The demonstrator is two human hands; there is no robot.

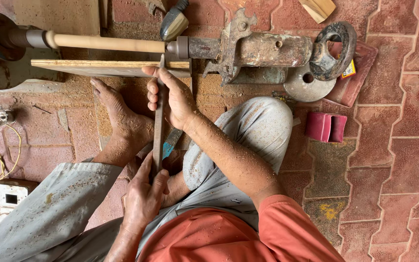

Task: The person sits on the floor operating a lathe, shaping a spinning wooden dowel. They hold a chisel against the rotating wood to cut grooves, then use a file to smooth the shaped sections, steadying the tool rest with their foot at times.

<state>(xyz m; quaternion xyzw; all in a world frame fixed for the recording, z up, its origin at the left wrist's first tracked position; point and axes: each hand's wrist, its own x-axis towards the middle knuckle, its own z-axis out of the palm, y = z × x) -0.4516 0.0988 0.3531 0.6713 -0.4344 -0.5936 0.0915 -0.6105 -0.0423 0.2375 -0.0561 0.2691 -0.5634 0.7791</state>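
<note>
I see my right hand (173, 97) clenched around the long chisel (158, 121) near its tip, my left hand (144, 194) gripping its butt at 6 o'clock. The tip meets the wooden spindle (107, 42) at 12 o'clock; a catch could kick the tool toward my bare foot (122, 121).

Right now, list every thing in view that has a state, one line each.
Wooden spindle: mounted level between the lathe ends.
Long chisel: gripped in both hands, tip at the spindle.
Right hand: shut on the chisel near its tip.
Left hand: shut on the chisel's near end.
Tool rest board: lying level under the spindle.
</note>
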